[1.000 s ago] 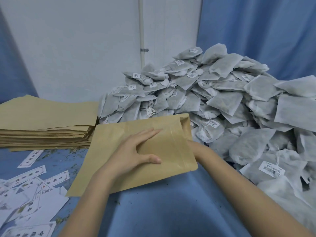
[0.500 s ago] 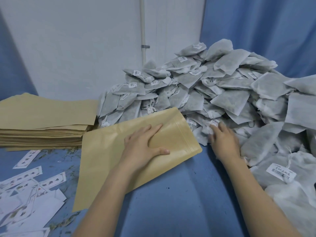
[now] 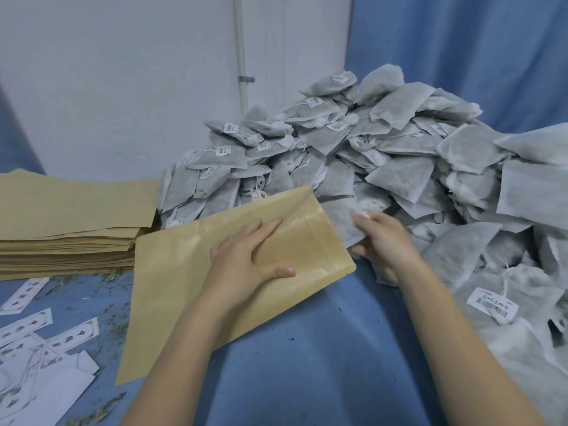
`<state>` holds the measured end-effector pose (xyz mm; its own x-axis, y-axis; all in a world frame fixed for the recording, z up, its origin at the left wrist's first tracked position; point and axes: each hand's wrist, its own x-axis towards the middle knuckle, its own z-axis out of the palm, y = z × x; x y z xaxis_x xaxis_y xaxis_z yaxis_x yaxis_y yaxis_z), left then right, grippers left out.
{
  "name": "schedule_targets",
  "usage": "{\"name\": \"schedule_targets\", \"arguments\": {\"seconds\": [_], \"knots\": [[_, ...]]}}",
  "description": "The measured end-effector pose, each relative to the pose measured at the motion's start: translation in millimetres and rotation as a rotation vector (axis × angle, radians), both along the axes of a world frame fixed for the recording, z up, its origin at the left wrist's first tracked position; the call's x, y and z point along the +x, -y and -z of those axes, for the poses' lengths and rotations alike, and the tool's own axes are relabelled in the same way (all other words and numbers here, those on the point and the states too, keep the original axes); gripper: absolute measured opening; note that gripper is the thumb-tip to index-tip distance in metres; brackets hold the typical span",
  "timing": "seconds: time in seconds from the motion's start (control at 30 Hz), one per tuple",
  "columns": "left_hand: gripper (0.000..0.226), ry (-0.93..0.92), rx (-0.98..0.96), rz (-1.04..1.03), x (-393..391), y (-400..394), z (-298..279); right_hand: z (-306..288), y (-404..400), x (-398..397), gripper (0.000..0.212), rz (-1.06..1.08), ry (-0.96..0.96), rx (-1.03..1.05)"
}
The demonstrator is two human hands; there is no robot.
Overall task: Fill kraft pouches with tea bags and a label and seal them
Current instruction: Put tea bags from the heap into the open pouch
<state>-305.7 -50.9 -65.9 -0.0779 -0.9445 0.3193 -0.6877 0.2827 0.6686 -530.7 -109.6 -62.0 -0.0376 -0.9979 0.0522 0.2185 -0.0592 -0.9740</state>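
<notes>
A kraft pouch (image 3: 190, 290) lies slanted on the blue cloth, its mouth toward the tea bag pile. My left hand (image 3: 246, 259) rests flat on the pouch near that mouth, fingers straight and thumb spread. Just right of the mouth, my right hand (image 3: 381, 241) pinches a grey tea bag (image 3: 341, 222) at the foot of the big heap of tea bags (image 3: 399, 149). Paper labels (image 3: 40, 336) lie scattered at the lower left.
A stack of flat kraft pouches (image 3: 70, 222) sits at the left, behind the labels. Tea bags spill down the right side to the near edge. Blue cloth (image 3: 307, 348) covers the table between my arms. A white wall with a pipe (image 3: 241, 50) stands behind.
My right hand came out from behind the pouch, reached into the pile and now holds a tea bag by the pouch mouth. My left hand stayed flat on the pouch.
</notes>
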Motion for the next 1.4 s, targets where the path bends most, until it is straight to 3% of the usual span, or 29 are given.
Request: {"name": "schedule_targets", "arguments": {"seconds": [0.13,0.2,0.27,0.4,0.47,0.57,0.67,0.73,0.8,0.87,0.97,1.0,1.07,1.2,1.27,1.4], "knots": [[0.075,0.038,-0.010,0.037,-1,-1,-3,10,1,12,0.004,-0.139,-0.419,-0.029],[0.077,0.076,-0.010,0.052,-3,-2,-1,9,0,15,0.013,-0.184,-0.701,-0.115],[0.076,0.100,-0.018,0.053,-4,-2,0,6,-4,17,0.021,-0.259,-0.834,-0.140],[0.062,0.059,-0.041,0.126,-10,-3,0,-3,-4,23,0.061,-0.386,-0.771,-0.092],[0.046,0.031,-0.097,0.194,-18,-3,2,-5,0,32,0.054,-0.488,-0.692,-0.023],[0.047,-0.003,-0.130,0.148,-18,0,6,-5,6,43,0.036,-0.611,-0.604,0.147],[0.049,-0.241,-0.015,0.126,-11,3,7,3,8,52,0.021,-0.665,-0.795,0.174],[0.041,-0.163,-0.036,0.114,-14,3,8,5,3,58,0.015,-0.652,-0.973,0.144],[0.034,-0.027,-0.078,0.092,-16,2,7,2,-1,63,0.024,-0.620,-1.044,0.064],[0.035,0.031,-0.079,0.094,-10,3,4,0,-7,68,0.020,-0.639,-0.923,-0.034],[0.052,0.043,0.020,0.131,3,2,0,-3,-11,75,0.034,-0.531,-0.582,0.036],[0.059,0.024,0.039,0.150,5,1,-2,-3,-12,76,0.033,-0.532,-0.570,0.049],[0.059,-0.045,0.018,0.162,4,-3,-5,-2,-17,76,0.031,-0.569,-0.622,0.030],[0.034,-0.193,-0.063,0.189,-11,-15,-12,-5,-24,67,0.027,-0.566,-0.778,0.130],[0.038,-0.211,-0.084,0.210,-22,-21,-13,-6,-28,59,0.016,-0.471,-0.940,0.066],[0.043,-0.194,-0.077,0.223,-32,-26,-12,-5,-39,44,0.030,-0.462,-1.211,-0.025]]}}
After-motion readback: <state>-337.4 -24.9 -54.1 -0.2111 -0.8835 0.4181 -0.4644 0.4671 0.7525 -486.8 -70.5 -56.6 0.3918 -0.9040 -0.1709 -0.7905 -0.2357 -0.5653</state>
